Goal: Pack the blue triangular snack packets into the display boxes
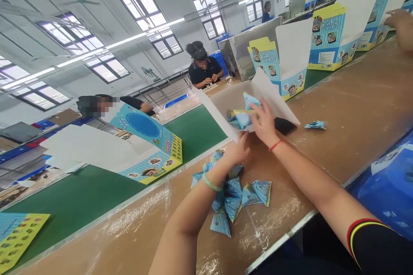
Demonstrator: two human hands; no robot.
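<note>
An open box with white inner walls [222, 102] lies tilted on the brown work surface, several small blue packets [232, 119] inside it. My left hand [238, 149] is closed at the box's near edge, a pale green bangle on its wrist. Inside the box opening is my right hand [265, 123], its fingers partly spread around a blue pillow-shaped packet [251, 100] at the fingertips; motion blurs the packets below. A pile of blue packets [232, 188] lies under and beside my left forearm. One packet [315, 125] lies apart on the right.
A dark flat object [284, 126] sits beside the box. Open printed boxes [155, 167] [292, 84] [329, 41] stand along the green strip [196, 126]. A blue bin [387, 184] is at right. Other people [206, 71] work across the table; another person's hand [400, 21] is far right.
</note>
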